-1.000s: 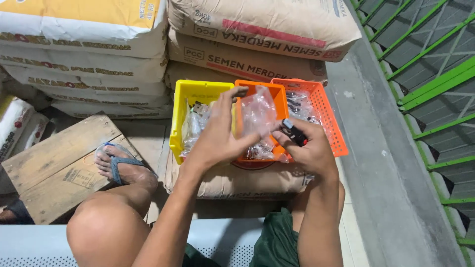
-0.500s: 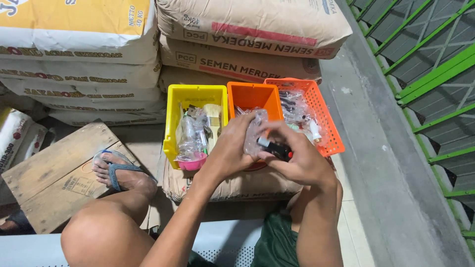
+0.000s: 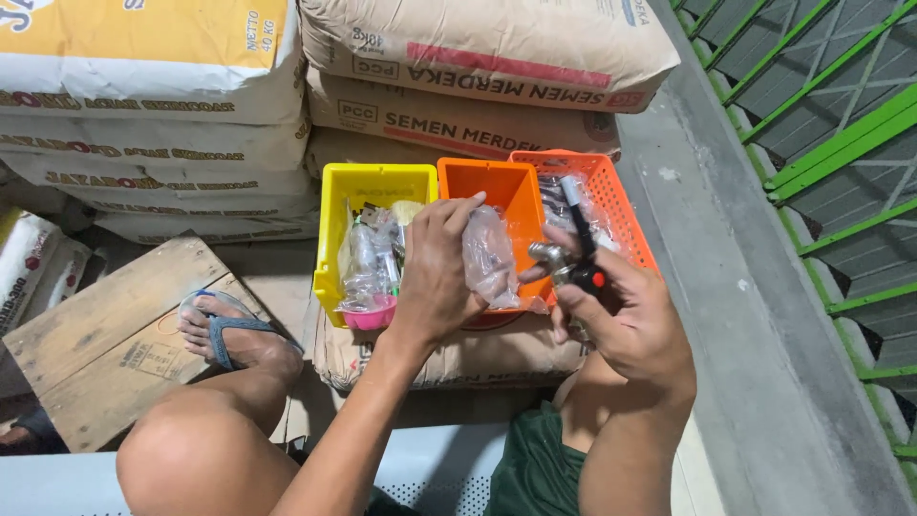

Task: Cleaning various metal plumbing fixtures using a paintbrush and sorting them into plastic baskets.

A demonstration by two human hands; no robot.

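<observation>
The clear plastic bag (image 3: pixel 490 256) sits in our left hand (image 3: pixel 435 272), just over the orange bin (image 3: pixel 501 191). Our right hand (image 3: pixel 626 320) is closed around a small black tool with a red button (image 3: pixel 583 250). We think it works best to hold the bag still and bring the tool tip slowly to its edge. Half a second ago the hands were closer together and the bag was bunched between them; now it hangs flatter.

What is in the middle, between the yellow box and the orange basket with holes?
In the head view, a plain orange box sits between the yellow box and the orange basket. The left hand holds a clear plastic bag over it.
</observation>
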